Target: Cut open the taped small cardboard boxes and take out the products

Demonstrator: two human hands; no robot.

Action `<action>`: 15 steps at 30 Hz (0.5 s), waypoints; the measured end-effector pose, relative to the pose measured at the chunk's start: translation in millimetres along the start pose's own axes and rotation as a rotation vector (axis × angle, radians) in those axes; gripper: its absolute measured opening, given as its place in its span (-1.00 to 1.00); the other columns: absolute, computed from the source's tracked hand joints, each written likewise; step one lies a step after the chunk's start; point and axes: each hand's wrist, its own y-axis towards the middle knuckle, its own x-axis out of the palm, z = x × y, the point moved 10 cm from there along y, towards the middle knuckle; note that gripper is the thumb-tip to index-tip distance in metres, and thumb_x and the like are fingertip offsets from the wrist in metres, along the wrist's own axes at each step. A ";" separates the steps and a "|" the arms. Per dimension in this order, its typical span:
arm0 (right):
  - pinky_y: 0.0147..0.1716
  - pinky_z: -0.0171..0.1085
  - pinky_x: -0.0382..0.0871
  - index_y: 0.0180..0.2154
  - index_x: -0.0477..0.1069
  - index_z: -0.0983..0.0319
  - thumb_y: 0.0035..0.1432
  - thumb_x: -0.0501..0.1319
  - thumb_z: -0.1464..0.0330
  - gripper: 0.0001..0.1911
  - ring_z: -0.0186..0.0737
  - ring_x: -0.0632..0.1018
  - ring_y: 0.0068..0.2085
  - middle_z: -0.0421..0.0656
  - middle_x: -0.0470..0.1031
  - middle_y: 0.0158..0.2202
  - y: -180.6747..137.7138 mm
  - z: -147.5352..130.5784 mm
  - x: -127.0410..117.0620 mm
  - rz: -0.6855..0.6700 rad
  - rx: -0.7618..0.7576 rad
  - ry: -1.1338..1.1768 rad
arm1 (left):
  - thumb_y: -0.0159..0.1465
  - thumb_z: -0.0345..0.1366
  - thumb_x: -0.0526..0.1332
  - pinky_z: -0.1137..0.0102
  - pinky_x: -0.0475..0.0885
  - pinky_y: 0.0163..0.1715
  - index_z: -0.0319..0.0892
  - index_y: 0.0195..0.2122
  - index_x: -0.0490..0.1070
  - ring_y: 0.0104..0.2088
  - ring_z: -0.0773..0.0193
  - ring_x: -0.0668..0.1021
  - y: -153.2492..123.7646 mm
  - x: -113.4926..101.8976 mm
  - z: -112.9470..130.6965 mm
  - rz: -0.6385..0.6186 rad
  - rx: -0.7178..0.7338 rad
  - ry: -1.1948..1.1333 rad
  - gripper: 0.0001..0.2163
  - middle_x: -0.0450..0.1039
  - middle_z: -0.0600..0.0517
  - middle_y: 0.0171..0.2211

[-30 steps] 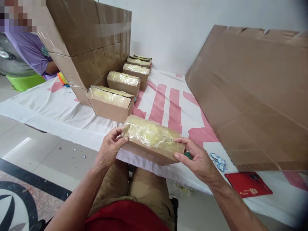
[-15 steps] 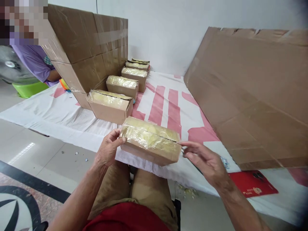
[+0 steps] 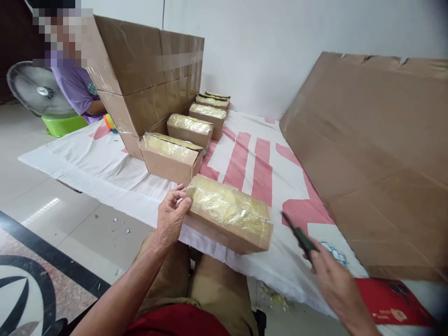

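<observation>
A small cardboard box (image 3: 229, 233) sits on the cloth at the table's near edge, its top covered with shiny clear tape over yellowish flaps. My left hand (image 3: 172, 212) grips the box's left end, thumb on the top corner and fingers round the side. Apart from the box, to its right, my right hand (image 3: 331, 275) is closed round a dark, slim knife (image 3: 299, 235) and blurred by motion. The knife points up and left toward the back of the table; its exact shape is smeared.
Several similar taped boxes (image 3: 171, 161) stand in a row behind, beside a wall of stacked cartons (image 3: 140, 60). A large cardboard sheet (image 3: 381, 163) leans at right. A red phone (image 3: 392, 303) lies near my right wrist. A person in a purple shirt (image 3: 75, 88) is at far left by a fan (image 3: 42, 91).
My right hand has drawn away from the box's right end, to the right and down, and the knife now shows clear of the box. My left hand keeps its grip. The view has shifted.
</observation>
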 end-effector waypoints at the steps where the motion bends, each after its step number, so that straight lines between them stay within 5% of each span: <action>1: -0.44 -0.12 0.53 0.11 0.51 0.11 0.39 -0.01 -0.04 -0.46 -0.03 0.63 -0.43 -0.07 0.67 -0.33 10.4 -3.8 -16.5 -0.005 0.068 0.056 | 0.02 -0.11 0.47 0.11 0.31 0.24 -0.14 -0.43 0.45 0.31 -0.14 0.42 -0.4 0.8 -0.2 -0.007 0.003 -0.001 -0.72 0.51 -0.18 0.16; 3: -0.53 -0.19 0.42 0.09 0.53 -0.11 0.37 0.14 -0.06 -0.60 -0.11 0.59 -0.48 -0.10 0.65 -0.38 33.0 -32.3 -44.1 -0.039 0.084 0.112 | 0.07 -0.17 0.43 0.11 0.29 0.25 -0.14 -0.44 0.43 0.28 -0.09 0.45 -0.9 1.7 -1.9 -0.006 0.010 -0.028 -0.77 0.51 -0.16 0.17; 6: -0.52 -0.20 0.44 0.01 0.60 -0.06 0.30 0.24 -0.08 -0.60 -0.07 0.61 -0.42 -0.16 0.63 -0.41 63.0 -114.9 -51.3 -0.192 -0.102 0.128 | 0.10 -0.24 0.38 0.12 0.34 0.23 -0.14 -0.45 0.40 0.22 -0.03 0.51 -0.5 3.5 -7.0 0.011 0.017 -0.095 -0.83 0.50 -0.11 0.17; 11: -0.22 -0.19 0.55 0.12 0.58 0.03 0.43 0.11 0.07 -0.59 -0.05 0.68 -0.18 -0.17 0.71 -0.09 83.2 -243.4 7.5 -0.512 -0.347 0.188 | 0.06 -0.29 0.37 0.12 0.40 0.19 -0.14 -0.45 0.41 0.16 -0.02 0.55 1.1 4.3 -12.2 0.048 0.005 -0.116 -0.86 0.47 -0.11 0.19; 15: -0.10 -0.18 0.52 0.16 0.57 0.06 0.44 0.08 0.19 -0.59 -0.05 0.68 -0.06 -0.16 0.71 -0.02 89.8 -281.4 46.5 -0.642 -0.447 0.155 | 0.03 -0.29 0.38 0.09 0.39 0.20 -0.14 -0.46 0.41 0.14 -0.03 0.56 0.7 5.2 -12.2 0.051 -0.029 -0.132 -0.85 0.45 -0.13 0.19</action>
